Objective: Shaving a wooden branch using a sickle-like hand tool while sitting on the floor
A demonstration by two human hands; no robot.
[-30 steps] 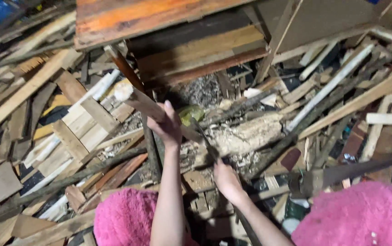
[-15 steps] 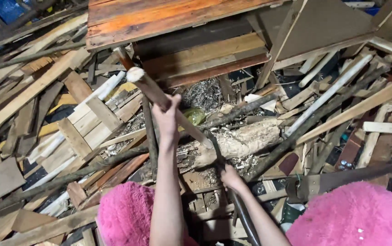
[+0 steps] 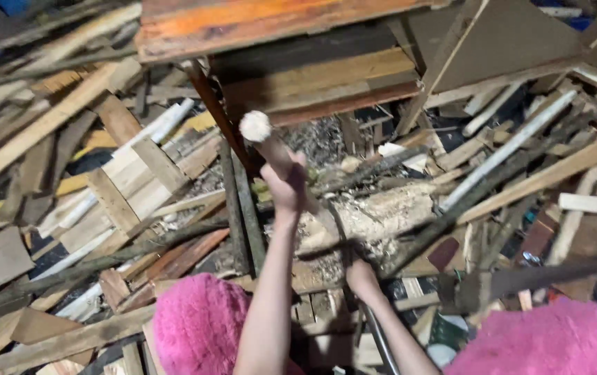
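Note:
My left hand (image 3: 288,186) is raised in the middle of the view and shut around a round pale wooden handle (image 3: 256,128), whose cut end points up towards the camera. Lower and to the right, my right hand (image 3: 362,279) grips a thin dark stick (image 3: 343,236) that runs up against a pale splintered log (image 3: 382,214). The log lies across the wood pile just right of my left hand, with chips and sawdust around it. What sits at the handle's far end is hidden behind my left hand.
Planks, slats and branches (image 3: 114,201) lie heaped all around. An orange-brown board (image 3: 243,21) leans across the top, and stacked boards (image 3: 326,83) sit under it. Two pink fluffy shapes (image 3: 197,326) (image 3: 541,344) fill the bottom edge. A grey metal bar (image 3: 380,342) runs beside my right forearm.
My left hand has lifted the wooden handle, tipping its cut end up towards the camera. My right hand has stayed low on the dark stick by the log.

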